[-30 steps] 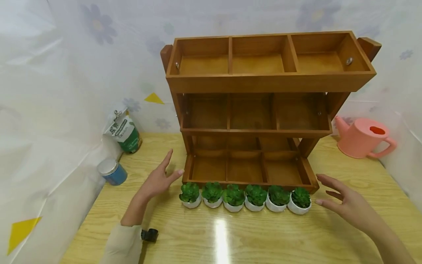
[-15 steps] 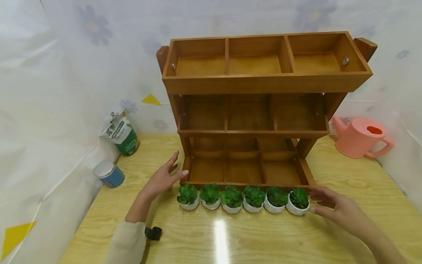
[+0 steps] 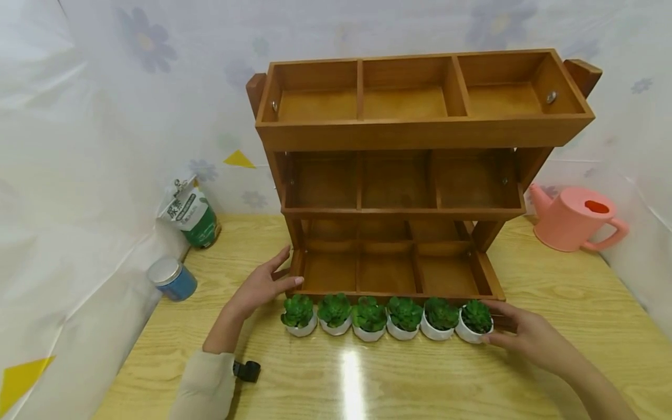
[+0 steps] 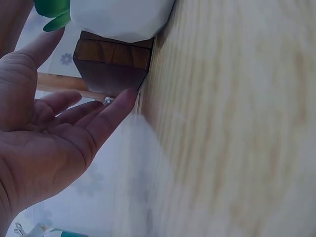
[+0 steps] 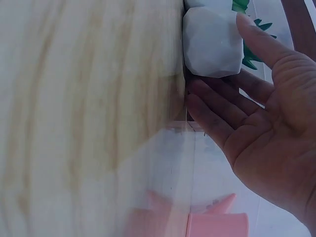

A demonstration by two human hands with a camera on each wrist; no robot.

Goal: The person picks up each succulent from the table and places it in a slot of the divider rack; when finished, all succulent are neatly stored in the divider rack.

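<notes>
Small potted succulents with white faceted pots stand in a row before a brown wooden tiered rack [image 3: 420, 135]. My right hand [image 3: 535, 341] is at the right end of the row, its thumb on the front of the rightmost potted succulent [image 3: 475, 324] and its fingers reaching behind the pot. That pot [image 5: 212, 44] stands on the table in the right wrist view. My left hand [image 3: 259, 289] lies beside the rack's lower left corner with fingers extended, thumb near its front edge and holding nothing. The leftmost potted succulent [image 3: 299, 315] is close to that hand.
A pink watering can [image 3: 574, 219] stands at the back right. To the left are a blue jar [image 3: 173, 280] with a silver lid and a clipped green-and-white pouch [image 3: 194, 213]. Flower-printed sheeting [image 3: 105, 146] rises behind the wood-grain table [image 3: 294, 382].
My right hand has moved left onto the rightmost potted succulent, its thumb and fingers coming around the pot. My left hand has shifted slightly toward the rack's corner. The pots stay put.
</notes>
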